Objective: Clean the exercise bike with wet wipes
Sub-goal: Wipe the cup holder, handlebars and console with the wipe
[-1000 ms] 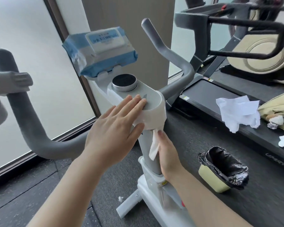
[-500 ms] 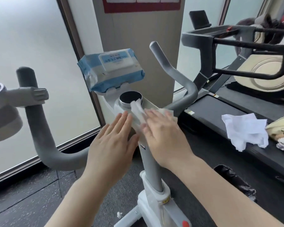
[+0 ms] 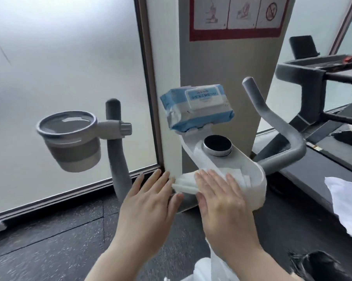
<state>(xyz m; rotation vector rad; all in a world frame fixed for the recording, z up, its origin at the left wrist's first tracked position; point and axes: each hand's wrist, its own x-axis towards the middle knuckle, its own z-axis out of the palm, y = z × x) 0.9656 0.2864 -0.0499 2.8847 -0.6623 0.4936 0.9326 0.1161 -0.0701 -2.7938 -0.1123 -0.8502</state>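
The right hand [image 3: 217, 197] lies flat on the white console [image 3: 250, 169] of the exercise bike, fingers straight and spread, pressing a folded wet wipe [image 3: 188, 182] against the near left edge of that console; the flat palm looks chosen to keep the whole wipe in contact with the plastic. The left hand [image 3: 148, 201] sits just left of the console, fingers straight and slightly apart, its fingertips at the loose end of the wipe, probably steadying it; whether they actually touch it I cannot tell.

Behind the console's round black dial [image 3: 217, 145], the blue pack of wipes [image 3: 197, 107] rests on the bracket, lid closed, parked within easy reach for the next sheet. Left of the console, the grey cup holder [image 3: 69, 138] clamped to the handlebar [image 3: 118, 159] looks empty. Right of the console, a crumpled white sheet [image 3: 345, 203] lies on the treadmill deck [image 3: 305, 175].
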